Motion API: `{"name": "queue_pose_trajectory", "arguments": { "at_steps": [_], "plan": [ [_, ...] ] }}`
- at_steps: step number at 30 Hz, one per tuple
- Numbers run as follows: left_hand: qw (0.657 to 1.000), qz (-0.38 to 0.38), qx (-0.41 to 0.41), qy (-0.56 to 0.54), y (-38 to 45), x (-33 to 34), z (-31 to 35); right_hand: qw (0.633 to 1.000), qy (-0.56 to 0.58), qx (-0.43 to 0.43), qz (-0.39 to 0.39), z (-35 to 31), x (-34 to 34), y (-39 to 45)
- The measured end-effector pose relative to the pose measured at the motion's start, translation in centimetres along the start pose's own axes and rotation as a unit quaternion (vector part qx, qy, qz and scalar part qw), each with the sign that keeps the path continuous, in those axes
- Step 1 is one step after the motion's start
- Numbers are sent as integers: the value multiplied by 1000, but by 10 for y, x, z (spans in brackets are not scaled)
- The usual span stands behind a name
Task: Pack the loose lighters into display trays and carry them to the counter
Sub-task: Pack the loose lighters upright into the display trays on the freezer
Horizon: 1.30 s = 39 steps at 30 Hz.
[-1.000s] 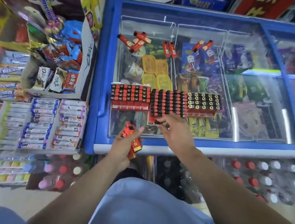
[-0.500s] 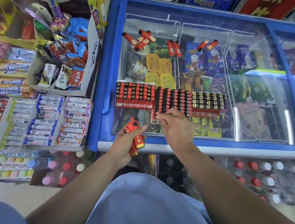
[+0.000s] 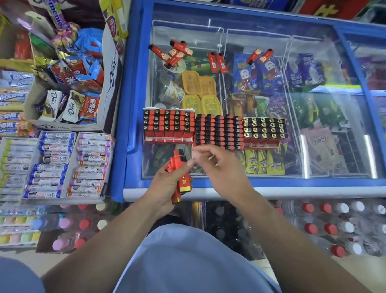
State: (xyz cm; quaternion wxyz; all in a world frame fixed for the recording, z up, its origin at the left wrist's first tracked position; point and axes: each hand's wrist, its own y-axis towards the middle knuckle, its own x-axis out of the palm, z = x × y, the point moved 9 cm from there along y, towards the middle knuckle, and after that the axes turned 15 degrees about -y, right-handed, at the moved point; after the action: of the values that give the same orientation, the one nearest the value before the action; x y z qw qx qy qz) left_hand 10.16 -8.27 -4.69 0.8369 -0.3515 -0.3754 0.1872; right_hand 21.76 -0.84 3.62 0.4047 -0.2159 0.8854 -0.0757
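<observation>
- Three display trays in a row at frame centre, on the glass lid (image 3: 326, 138) of a blue chest freezer (image 3: 126, 95): left tray (image 3: 168, 127), middle tray (image 3: 218, 132), right tray (image 3: 264, 132), each filled with upright red lighters, touching side by side.
- Loose lighters, upper centre of frame, lying flat on the glass: a cluster of four (image 3: 171, 52), a pair (image 3: 217, 64), a second pair (image 3: 260, 55).
- Left hand (image 3: 165, 185), lower centre: fingers curled round a bundle of red lighters (image 3: 178, 177), just below the trays.
- Right hand (image 3: 222, 171), beside the left: fingers bent, fingertips drawn together near the bundle; whether they pinch anything cannot be told.
- Candy boxes (image 3: 54, 163), left of frame.
</observation>
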Motion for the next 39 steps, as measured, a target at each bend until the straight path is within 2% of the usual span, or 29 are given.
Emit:
{"name": "queue_pose_trajectory", "arguments": {
  "at_steps": [3,8,13,16,19,24,29,31,37,39],
  "plan": [
    [999,-43,-16,-16,-4,11,-2,995,-41,-18,-84,-1,16,-12],
    [998,-24,-43,44,-5,8,-8,994,-59,-12,-92,4,25,-14],
    [999,-6,-35,36,-4,3,-11,985,111,117,-65,33,25,-14],
    [999,6,-37,23,-1,-2,-13,967,200,154,-28,41,20,-15],
    [999,25,-34,-6,-1,-6,-12,960,226,167,5,47,11,-13],
    [999,20,-14,-29,1,-9,-6,973,171,139,61,44,-5,-12],
    [1000,-5,15,-11,-3,-5,-1,991,79,57,96,23,-10,-9],
    [1000,0,16,-10,-4,-8,-2,995,54,31,84,13,-8,-9],
    [998,38,20,-45,-5,-27,0,997,74,17,-20,-9,11,-4],
    [997,50,28,-56,-5,-37,1,998,40,-2,-39,-16,18,0]
  ]
}}
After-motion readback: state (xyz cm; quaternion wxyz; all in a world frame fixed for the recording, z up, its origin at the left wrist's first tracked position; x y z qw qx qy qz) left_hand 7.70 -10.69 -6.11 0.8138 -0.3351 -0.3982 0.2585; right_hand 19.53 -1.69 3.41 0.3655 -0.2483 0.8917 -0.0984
